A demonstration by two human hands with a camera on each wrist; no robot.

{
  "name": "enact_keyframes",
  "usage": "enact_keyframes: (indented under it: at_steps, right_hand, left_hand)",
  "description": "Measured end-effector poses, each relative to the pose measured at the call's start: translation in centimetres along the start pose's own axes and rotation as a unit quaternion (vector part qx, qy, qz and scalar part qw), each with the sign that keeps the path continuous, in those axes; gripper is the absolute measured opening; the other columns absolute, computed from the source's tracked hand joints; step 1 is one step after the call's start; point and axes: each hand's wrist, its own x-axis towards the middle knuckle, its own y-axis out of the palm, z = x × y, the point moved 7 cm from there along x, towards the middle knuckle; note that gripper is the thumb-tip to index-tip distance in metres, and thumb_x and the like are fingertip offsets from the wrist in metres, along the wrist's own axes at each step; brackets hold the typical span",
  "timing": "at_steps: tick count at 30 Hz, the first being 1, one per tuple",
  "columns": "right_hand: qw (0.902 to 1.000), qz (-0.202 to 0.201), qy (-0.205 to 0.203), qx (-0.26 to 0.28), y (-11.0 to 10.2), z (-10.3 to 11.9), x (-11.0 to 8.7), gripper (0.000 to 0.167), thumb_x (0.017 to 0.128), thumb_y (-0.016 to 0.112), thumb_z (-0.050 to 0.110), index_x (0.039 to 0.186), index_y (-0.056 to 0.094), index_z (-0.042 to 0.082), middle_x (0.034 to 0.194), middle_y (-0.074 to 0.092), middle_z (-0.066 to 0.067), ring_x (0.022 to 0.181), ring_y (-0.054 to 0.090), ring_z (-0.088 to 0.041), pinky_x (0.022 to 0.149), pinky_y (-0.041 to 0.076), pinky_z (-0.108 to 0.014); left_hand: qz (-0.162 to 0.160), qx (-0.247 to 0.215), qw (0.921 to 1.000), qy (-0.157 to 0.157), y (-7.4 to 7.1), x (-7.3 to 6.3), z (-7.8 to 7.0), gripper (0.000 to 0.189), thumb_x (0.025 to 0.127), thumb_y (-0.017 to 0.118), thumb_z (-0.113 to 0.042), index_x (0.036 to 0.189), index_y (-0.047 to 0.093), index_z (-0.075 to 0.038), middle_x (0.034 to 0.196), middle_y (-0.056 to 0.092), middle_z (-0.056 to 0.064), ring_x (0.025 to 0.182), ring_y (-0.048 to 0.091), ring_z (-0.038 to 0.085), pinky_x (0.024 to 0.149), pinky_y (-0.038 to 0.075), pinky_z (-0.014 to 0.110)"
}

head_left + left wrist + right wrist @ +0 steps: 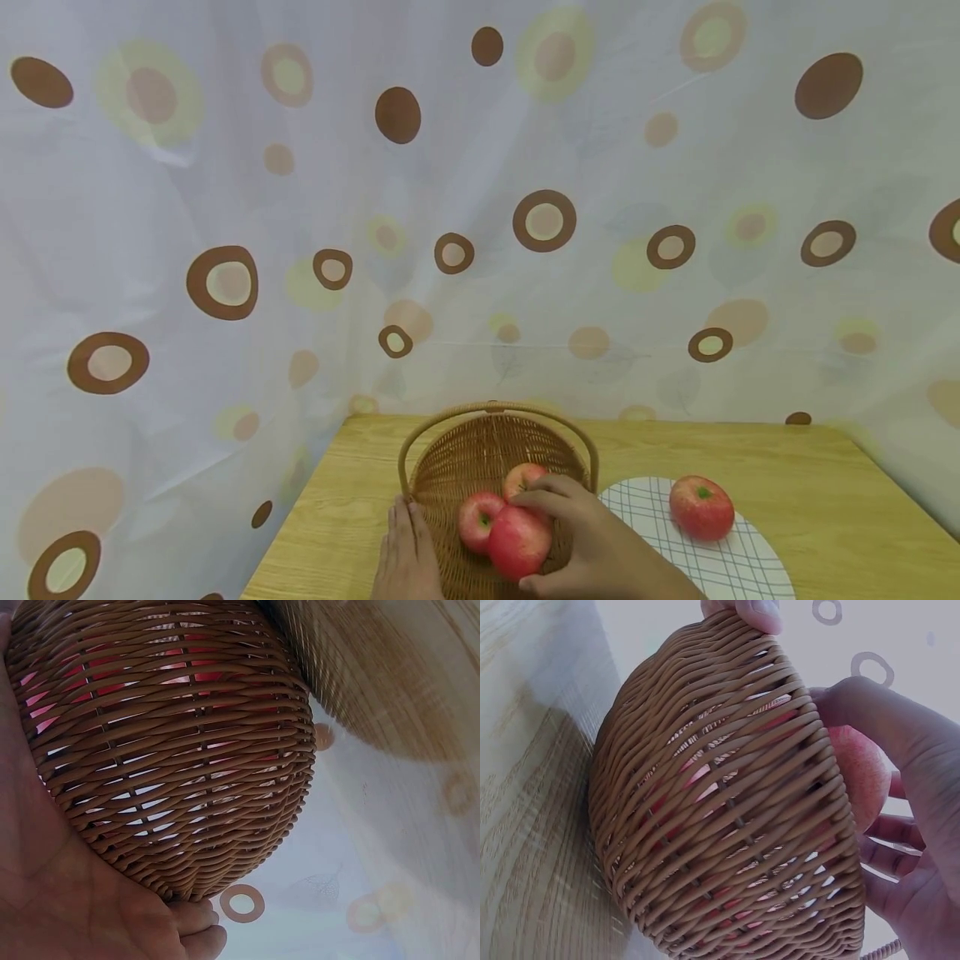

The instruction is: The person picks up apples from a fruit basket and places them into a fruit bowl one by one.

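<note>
A brown wicker basket (450, 483) with an arched handle stands on the wooden table. Inside it two red apples, one at the left (474, 525) and one at the back (522, 479), lie close together. My right hand (588, 542) grips another apple (519, 543) at the front of the basket, thumb and fingers curled about it. In the right wrist view that apple (859, 776) shows above the rim. My left hand (407, 558) rests along the basket's left side with its fingers extended; the left wrist view shows the palm (75, 900) against the weave.
Right of the basket lies a round white mat (750, 571) with a blue grid, bearing a red apple (702, 508). Behind the wooden table (345, 475) hangs a pale curtain (465, 167) with brown and yellow dots.
</note>
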Motion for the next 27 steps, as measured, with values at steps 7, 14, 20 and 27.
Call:
enact_keyframes:
  at_steps: [7, 14, 20, 27]
  right_hand:
    - [0.9989, -0.019, -0.042, -0.004, -0.5, 0.7, -0.1, 0.069, 0.08, 0.094, 0.044, 0.141, 0.063, 0.034, 0.14, 0.057, 0.01, 0.121, 0.058, -0.01, 0.09, 0.06, -0.027]
    - [0.9979, -0.024, -0.057, -0.017, -1.2, 1.0, -0.3, 0.066, 0.079, 0.094, 0.043, 0.138, 0.065, 0.032, 0.137, 0.057, 0.012, 0.119, 0.058, -0.008, 0.088, 0.061, -0.027]
    - [0.9985, -0.026, -0.048, -0.01, -2.2, 1.1, -0.7, 0.065, 0.08, 0.094, 0.04, 0.137, 0.064, 0.034, 0.135, 0.058, 0.011, 0.113, 0.06, -0.008, 0.084, 0.06, -0.025]
    - [0.9967, -0.053, -0.06, -0.015, -3.7, 1.2, -1.4, 0.067, 0.078, 0.096, 0.037, 0.138, 0.065, 0.03, 0.133, 0.06, 0.011, 0.108, 0.063, -0.006, 0.081, 0.061, -0.025]
  left_hand:
    - [0.004, 0.003, 1.0, -0.008, -0.1, 0.0, -0.1, 0.061, 0.087, 0.077, -0.003, 0.14, 0.055, 0.018, 0.148, 0.053, 0.039, 0.132, 0.061, 0.051, 0.097, 0.058, 0.059]
    - [0.013, 0.003, 0.9997, -0.022, 0.0, -0.1, 0.0, 0.059, 0.089, 0.074, 0.0, 0.142, 0.053, 0.017, 0.151, 0.051, 0.038, 0.134, 0.06, 0.05, 0.101, 0.056, 0.059]
    - [-0.005, 0.008, 0.9998, -0.017, 0.0, -0.1, -0.1, 0.055, 0.089, 0.072, 0.001, 0.14, 0.055, 0.016, 0.148, 0.054, 0.037, 0.132, 0.062, 0.049, 0.098, 0.058, 0.058]
    - [0.026, -0.017, 0.9993, -0.023, 0.0, 0.0, 0.0, 0.065, 0.09, 0.076, -0.008, 0.143, 0.051, 0.018, 0.152, 0.049, 0.039, 0.136, 0.058, 0.052, 0.101, 0.056, 0.06]
